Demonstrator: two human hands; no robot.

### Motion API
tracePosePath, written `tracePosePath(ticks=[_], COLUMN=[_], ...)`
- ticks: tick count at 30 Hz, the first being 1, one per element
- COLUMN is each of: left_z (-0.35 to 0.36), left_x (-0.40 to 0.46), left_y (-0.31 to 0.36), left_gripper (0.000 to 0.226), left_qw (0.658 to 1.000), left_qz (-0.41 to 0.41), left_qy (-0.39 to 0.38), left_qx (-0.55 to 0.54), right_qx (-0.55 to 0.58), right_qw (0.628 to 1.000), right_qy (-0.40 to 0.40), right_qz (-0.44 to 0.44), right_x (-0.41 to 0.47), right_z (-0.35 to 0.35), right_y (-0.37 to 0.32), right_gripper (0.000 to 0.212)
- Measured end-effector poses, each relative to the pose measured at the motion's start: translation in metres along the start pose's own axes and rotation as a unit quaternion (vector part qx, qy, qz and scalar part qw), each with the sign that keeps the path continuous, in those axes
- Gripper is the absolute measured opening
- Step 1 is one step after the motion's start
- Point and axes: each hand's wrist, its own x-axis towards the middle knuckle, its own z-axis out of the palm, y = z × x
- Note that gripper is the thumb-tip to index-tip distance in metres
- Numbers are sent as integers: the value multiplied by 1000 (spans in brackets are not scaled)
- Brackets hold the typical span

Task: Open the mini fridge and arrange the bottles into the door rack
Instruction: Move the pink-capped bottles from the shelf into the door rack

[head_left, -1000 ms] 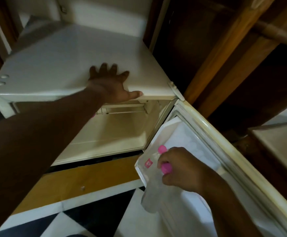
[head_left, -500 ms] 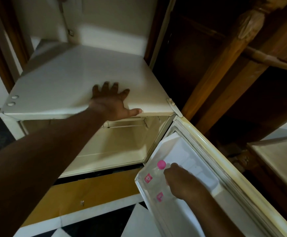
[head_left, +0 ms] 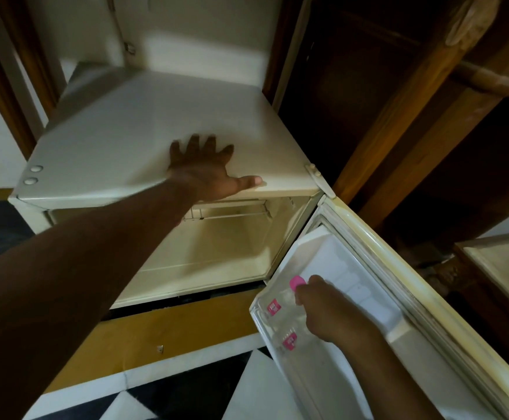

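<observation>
While the right hand reached down into the door rack, its fingers curled around the neck of a clear bottle just under the pink cap; how firmly it gripped could not be told. That bottle stood upright at the rack's inner end, a pink label facing outward through the clear rack wall. A second pink label showed further along the rack, beneath the wrist, on what appeared to be another clear bottle, its top hidden by the hand. The left hand lay flat, fingers spread wide, on the top panel of the mini fridge, thumb along the front edge, holding nothing. The fridge door stood swung open to the right, its white inner liner and cream rim in view. Inside the cabinet: a wire shelf near the top, cream walls, no contents visible. The fridge sat on a raised yellow-brown plinth edged in white, above a black-and-white patterned floor. Dark wooden furniture stood to the right of the fridge, and a pale wall rose behind.
</observation>
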Motion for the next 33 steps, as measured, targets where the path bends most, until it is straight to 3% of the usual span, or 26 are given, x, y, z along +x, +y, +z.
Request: tracePosePath(ticks=[3,6,10,13,17,20,23,28,30,33], left_z=[-1,0,2,3,5,6,5,4,4,3], left_x=[6,10,12,14,17,19,20,17,17,16], left_y=[0,0,-1,-1,-2,-1,-2,-1,-1,-1], left_gripper=[121,119,120,121,120,120,121,125,126,125], left_qw=[1000,1000,1000,1000,1000,999,999,999,999,999], left_qz=[-11,-7,1,-3,-6,-1,-3,-3,-5,-7], left_qy=[-14,-21,-21,-16,-5,4,5,10,8,4], left_qx=[0,9,21,21,26,32,37,44,42,44], right_qx=[51,115,200,363,549,538,532,445,433,323], right_qw=[997,984,955,907,825,824,819,827,833,892], right_qy=[62,83,108,155,130,178,209,304,284,209], right_qz=[-23,-105,-191,-144,-36,-13,-56,-161,-192,-237], right_x=[1,18,76,137,206,222,205,132,99,57], right_z=[-11,-9,14,23,25,36,42,20,-1,-34], right_y=[-8,-38,-104,-153,-201,-212,-195,-131,-105,-69], right_gripper=[34,26,53,63,50,26,10,13,20,31])
